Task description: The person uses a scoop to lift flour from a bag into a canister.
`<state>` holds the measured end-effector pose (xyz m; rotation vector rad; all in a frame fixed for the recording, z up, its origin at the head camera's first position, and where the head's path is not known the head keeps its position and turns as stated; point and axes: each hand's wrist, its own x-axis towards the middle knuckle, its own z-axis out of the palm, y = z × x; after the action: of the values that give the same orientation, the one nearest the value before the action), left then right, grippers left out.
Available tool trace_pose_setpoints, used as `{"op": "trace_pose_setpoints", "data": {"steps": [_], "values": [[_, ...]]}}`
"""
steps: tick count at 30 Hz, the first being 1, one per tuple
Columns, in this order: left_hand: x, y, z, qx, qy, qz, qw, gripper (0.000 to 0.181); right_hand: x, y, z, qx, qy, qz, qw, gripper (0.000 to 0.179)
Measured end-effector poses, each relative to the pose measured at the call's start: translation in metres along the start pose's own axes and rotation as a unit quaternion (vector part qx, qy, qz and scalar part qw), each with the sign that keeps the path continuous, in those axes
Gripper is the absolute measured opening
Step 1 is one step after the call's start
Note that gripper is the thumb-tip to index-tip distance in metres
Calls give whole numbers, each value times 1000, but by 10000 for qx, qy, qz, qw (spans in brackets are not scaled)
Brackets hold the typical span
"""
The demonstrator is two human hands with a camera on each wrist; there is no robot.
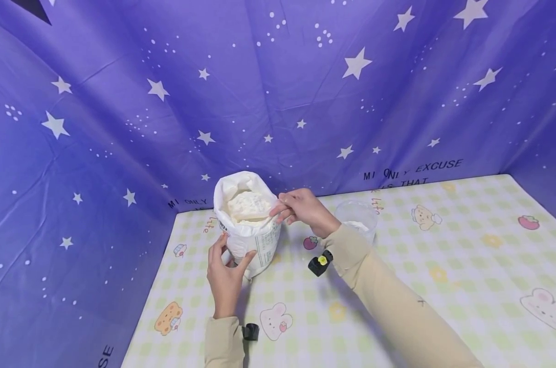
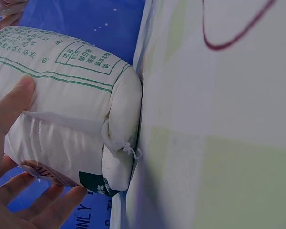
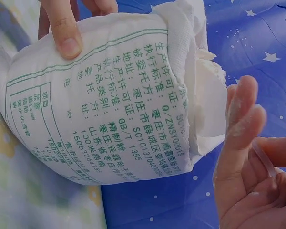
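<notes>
An open white flour bag (image 1: 254, 245) with green print stands on the patterned mat, full of white flour (image 1: 247, 206). My left hand (image 1: 234, 257) grips its lower part, thumb (image 2: 12, 107) on one side and fingers (image 2: 47, 202) round the other; that thumb (image 3: 66, 36) also shows in the right wrist view against the bag (image 3: 109, 105). My right hand (image 1: 283, 209) is at the bag's mouth and pinches a clear plastic spoon (image 1: 259, 221) whose bowl is in the flour. The spoon handle (image 3: 264, 157) lies across the floury fingers (image 3: 243, 124).
A clear plastic cup (image 1: 358, 217) with a little white powder stands just behind my right forearm. The mat (image 1: 443, 255) shows cartoon animals and checks. Blue star-printed cloth walls (image 1: 278, 102) close in the back and both sides.
</notes>
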<state>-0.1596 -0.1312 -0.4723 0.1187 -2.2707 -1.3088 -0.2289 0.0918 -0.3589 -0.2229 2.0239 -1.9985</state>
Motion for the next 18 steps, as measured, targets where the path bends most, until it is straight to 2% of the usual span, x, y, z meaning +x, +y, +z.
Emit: {"op": "trace_pose_setpoints", "data": {"steps": [18], "values": [[0, -1, 0, -122, -7, -8, 9999, 76, -9, 4, -18, 260, -36, -89, 9996, 38]]}}
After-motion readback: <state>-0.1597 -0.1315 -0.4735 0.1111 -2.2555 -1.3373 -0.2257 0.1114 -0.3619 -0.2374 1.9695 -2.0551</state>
